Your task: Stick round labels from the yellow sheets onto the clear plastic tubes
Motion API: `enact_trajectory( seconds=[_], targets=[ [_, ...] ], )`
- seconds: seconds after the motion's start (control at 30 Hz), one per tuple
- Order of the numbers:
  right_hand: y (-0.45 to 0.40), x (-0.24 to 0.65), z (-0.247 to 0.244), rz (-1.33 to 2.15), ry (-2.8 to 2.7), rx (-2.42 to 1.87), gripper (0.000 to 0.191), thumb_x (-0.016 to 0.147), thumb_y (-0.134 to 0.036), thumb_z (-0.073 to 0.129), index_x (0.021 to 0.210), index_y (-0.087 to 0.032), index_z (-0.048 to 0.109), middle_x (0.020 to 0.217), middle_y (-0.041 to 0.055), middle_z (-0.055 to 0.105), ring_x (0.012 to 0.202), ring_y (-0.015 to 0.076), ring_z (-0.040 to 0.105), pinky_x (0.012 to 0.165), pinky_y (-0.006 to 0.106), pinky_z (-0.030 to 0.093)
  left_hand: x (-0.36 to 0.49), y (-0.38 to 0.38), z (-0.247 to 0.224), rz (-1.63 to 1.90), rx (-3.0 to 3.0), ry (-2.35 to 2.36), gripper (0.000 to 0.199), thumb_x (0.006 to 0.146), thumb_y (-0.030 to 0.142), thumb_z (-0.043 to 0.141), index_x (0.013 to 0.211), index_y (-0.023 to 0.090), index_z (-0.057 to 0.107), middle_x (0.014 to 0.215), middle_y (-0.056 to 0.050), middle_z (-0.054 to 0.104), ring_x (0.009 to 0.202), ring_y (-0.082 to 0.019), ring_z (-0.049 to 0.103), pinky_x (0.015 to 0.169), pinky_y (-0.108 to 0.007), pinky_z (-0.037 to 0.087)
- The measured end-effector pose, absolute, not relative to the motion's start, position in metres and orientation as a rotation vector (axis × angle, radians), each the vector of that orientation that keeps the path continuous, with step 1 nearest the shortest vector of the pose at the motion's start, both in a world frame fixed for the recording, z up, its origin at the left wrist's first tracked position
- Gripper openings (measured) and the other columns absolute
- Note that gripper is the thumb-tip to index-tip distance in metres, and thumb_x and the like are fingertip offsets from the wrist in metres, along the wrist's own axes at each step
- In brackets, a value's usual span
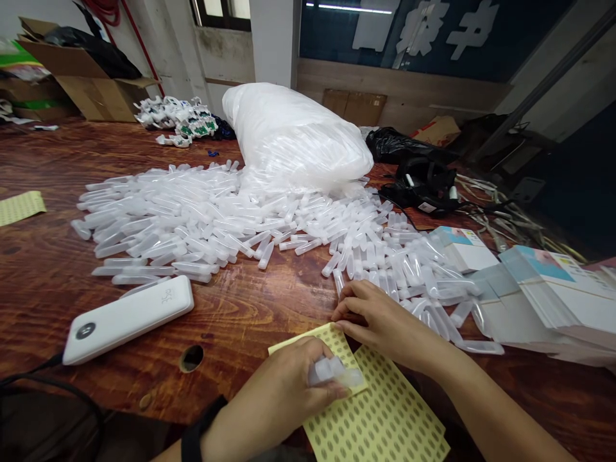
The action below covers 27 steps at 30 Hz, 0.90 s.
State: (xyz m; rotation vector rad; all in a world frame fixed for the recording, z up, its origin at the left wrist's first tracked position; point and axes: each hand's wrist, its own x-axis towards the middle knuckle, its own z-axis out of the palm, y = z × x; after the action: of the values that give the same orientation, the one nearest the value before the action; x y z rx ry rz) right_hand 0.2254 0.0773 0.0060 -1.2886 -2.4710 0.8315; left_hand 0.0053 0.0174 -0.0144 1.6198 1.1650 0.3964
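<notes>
My left hand (289, 375) is closed around several small translucent plastic tubes (332, 371), their capped ends showing between thumb and fingers. It rests over a yellow sheet of small oval stickers (344, 343). At that sheet's far corner, my right hand (368, 314) has its fingers bent together, thumb and fingertip on the edge. Whether a loose sticker is between them is hidden. Another yellow sticker sheet (380, 417) lies beneath, nearer to me. Just beyond my right hand spreads a large pile of the same tubes (192, 218).
A big white plastic bag (298, 135) stands behind the pile. A white power bank (129, 317) with a cable lies at left, near a round table hole (191, 358). Stacks of printed cards (563, 282) are at right. Another sticker sheet (22, 207) lies far left.
</notes>
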Motion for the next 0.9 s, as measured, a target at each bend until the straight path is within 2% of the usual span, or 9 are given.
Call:
enact_trajectory(
  seconds=[0.17,0.3,0.4,0.5,0.7,0.9],
  targets=[
    [0.0792,0.2249,0.0085,0.838,-2.471,-1.283,0.006,0.098,-0.023,0.068,0.094,-0.022,0.071,0.105,0.0056,0.063,0.103,0.0221,0.06,0.09,0.038,0.051,0.0047,0.0183,-0.0158,0.397,1.627,1.165,0.022,0.085,0.03,0.078,0.083,0.021,0.059,0.084,0.003,0.065,0.075,-0.017,0.058,0.064,-0.027,0.036],
    [0.0831,0.2259,0.0092,0.817,-2.46,-1.275,0.014,0.103,-0.021,0.057,0.099,-0.022,0.071,0.108,0.007,0.062,0.107,0.022,0.06,0.095,0.039,0.051,0.0034,0.0193,-0.0155,0.378,1.63,1.154,0.021,0.087,0.031,0.077,0.083,0.021,0.059,0.085,0.004,0.066,0.076,-0.017,0.059,0.064,-0.026,0.037],
    [0.085,0.2275,0.01,0.821,-2.478,-1.271,0.02,0.097,-0.014,0.057,0.103,-0.024,0.073,0.113,0.0079,0.062,0.112,0.0236,0.059,0.1,0.042,0.05,0.0007,0.0209,-0.0146,0.355,1.642,1.139,0.023,0.087,0.035,0.078,0.083,0.021,0.06,0.085,0.004,0.066,0.076,-0.017,0.058,0.064,-0.026,0.036],
    [0.0854,0.2292,0.011,0.843,-2.504,-1.261,0.025,0.09,-0.009,0.059,0.098,-0.025,0.076,0.116,0.0074,0.062,0.115,0.0248,0.059,0.103,0.044,0.049,-0.0023,0.0234,-0.0146,0.33,1.657,1.116,0.023,0.087,0.036,0.078,0.083,0.022,0.061,0.084,0.005,0.065,0.074,-0.016,0.056,0.063,-0.026,0.035],
    [0.0855,0.2321,0.012,0.874,-2.519,-1.241,0.022,0.086,-0.009,0.061,0.092,-0.025,0.075,0.115,0.0061,0.063,0.115,0.0249,0.058,0.104,0.044,0.049,-0.0035,0.0255,-0.0181,0.327,1.674,1.108,0.028,0.088,0.035,0.078,0.078,0.022,0.056,0.077,0.006,0.06,0.068,-0.014,0.048,0.062,-0.028,0.031],
    [0.0872,0.2311,0.0127,0.918,-2.513,-1.24,0.023,0.084,-0.006,0.06,0.091,-0.025,0.072,0.114,0.0056,0.062,0.115,0.0243,0.057,0.103,0.043,0.049,-0.0035,0.026,-0.0156,0.318,1.671,1.098,0.028,0.088,0.036,0.079,0.079,0.022,0.057,0.079,0.006,0.061,0.069,-0.014,0.05,0.062,-0.027,0.032]
  ],
)
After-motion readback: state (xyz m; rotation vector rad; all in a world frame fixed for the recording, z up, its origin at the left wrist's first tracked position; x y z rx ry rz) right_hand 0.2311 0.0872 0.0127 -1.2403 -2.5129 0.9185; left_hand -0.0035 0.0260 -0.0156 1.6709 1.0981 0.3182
